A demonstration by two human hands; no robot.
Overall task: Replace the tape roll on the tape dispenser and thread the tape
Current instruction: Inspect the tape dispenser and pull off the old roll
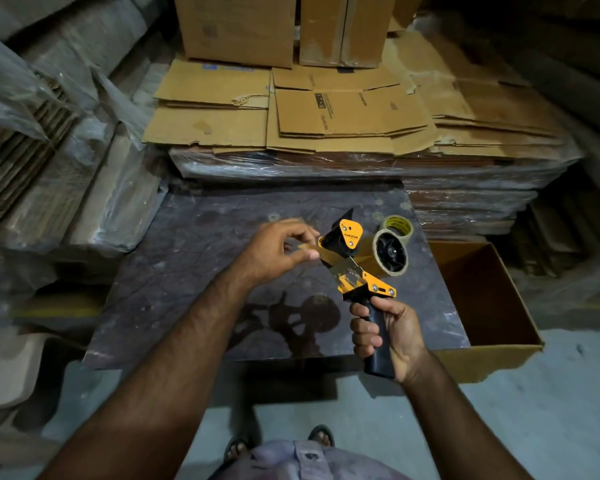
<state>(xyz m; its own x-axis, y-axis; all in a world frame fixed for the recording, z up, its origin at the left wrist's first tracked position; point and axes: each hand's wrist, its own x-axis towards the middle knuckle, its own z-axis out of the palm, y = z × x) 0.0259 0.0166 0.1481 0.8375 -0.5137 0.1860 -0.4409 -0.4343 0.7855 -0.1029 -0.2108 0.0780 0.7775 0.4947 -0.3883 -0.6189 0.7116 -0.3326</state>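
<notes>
Flattened cartons (343,112) back our dark worktop (194,244). Our right grip (385,332) clamps the tape dispenser (355,261) handle above the worktop; our left grip (281,251) pinches the tape end (309,250) at its front. Behind it sits a spare tape roll (397,226).

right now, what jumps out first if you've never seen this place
The orange and black tape dispenser at centre, gripped by its handle in the right hand while the left hand pinches the tape end at its front. Behind it a spare tape roll lies on the dark table, with flattened cartons stacked beyond.
</notes>
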